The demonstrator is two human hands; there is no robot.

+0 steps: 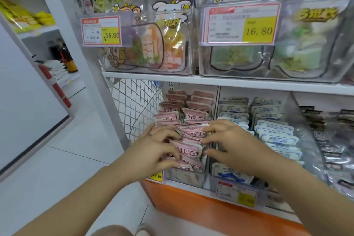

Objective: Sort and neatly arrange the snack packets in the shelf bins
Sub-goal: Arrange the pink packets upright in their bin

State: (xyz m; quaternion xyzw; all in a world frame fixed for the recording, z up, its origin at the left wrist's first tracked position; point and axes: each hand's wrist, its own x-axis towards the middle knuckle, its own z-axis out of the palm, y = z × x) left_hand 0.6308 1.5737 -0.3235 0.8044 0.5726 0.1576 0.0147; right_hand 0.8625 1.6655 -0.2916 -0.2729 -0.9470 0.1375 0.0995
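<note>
While both forearms reach fwd, L grip (155, 147) pinching pink packets (189, 149), R grip (228, 143) curled round same stack

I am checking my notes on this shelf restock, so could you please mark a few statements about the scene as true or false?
1. The left hand and the right hand both hold pink packets. True.
2. The blue-and-white packets lie to the left of the pink packets. False: they lie to the right of them.
3. The left price tag and the right price tag both read 16.80. True.
4. The shelf base is green. False: it is orange.
</note>
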